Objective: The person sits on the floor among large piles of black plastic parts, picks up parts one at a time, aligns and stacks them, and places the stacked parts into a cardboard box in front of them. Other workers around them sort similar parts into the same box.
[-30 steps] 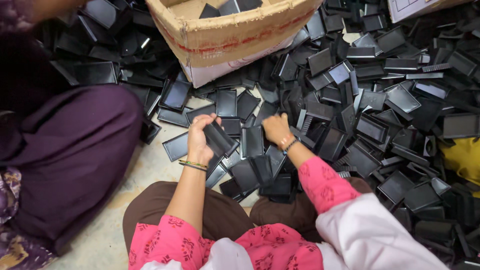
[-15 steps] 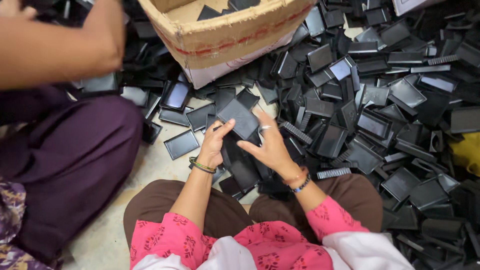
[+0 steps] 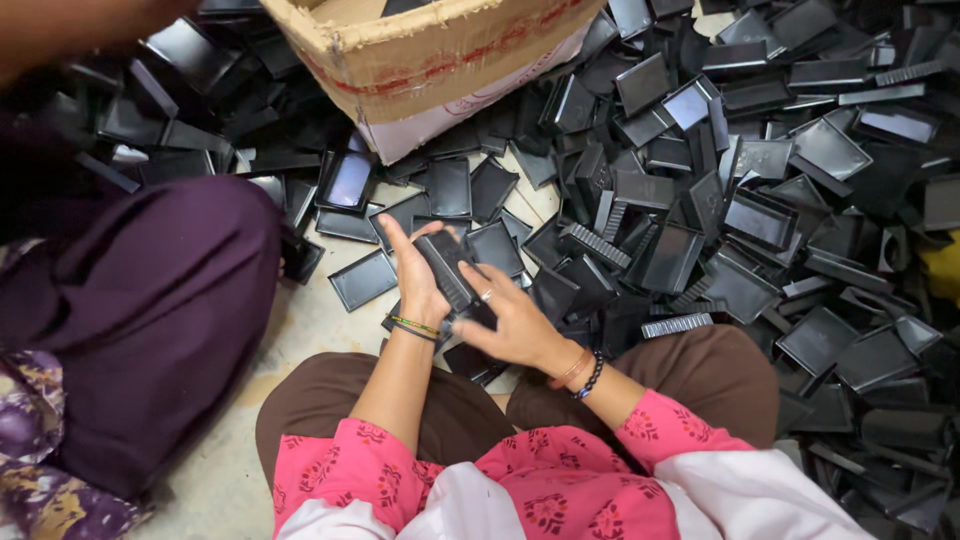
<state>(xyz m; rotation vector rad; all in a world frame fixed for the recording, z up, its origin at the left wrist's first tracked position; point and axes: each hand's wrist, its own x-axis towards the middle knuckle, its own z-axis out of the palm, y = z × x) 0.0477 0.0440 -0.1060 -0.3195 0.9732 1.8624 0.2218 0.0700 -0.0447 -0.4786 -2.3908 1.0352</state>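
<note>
A brown cardboard box (image 3: 420,60) stands at the top of my view, tilted toward me, with a red printed band across its front wall and a white panel with faint reddish marks on the lower side. Inside it I can make out only a dark flat piece or two near the rim; the rest of its inside is cut off by the picture's edge.

All around it the floor (image 3: 300,330) is heaped with shallow black plastic trays (image 3: 760,215), rectangular, with raised rims, lying flat, on edge and overlapping. Among them are a few ribbed black strips (image 3: 677,325). The trays hold nothing, only each other.

My left hand (image 3: 418,285) holds a small stack of black trays (image 3: 447,268) upright just above my knees, thumb on one side and fingers (image 3: 392,236) wrapped round the far side, pressed against the stack. My right hand (image 3: 515,320) comes in from the right and touches the stack's lower end; its fingers are curled close together under it, though whether they actually pinch the bottom tray I cannot quite tell, since the stack hides the tips.

To my left sits another person, whose purple-clad knee (image 3: 170,320) rests on the floor beside the trays, well apart from my hands.
</note>
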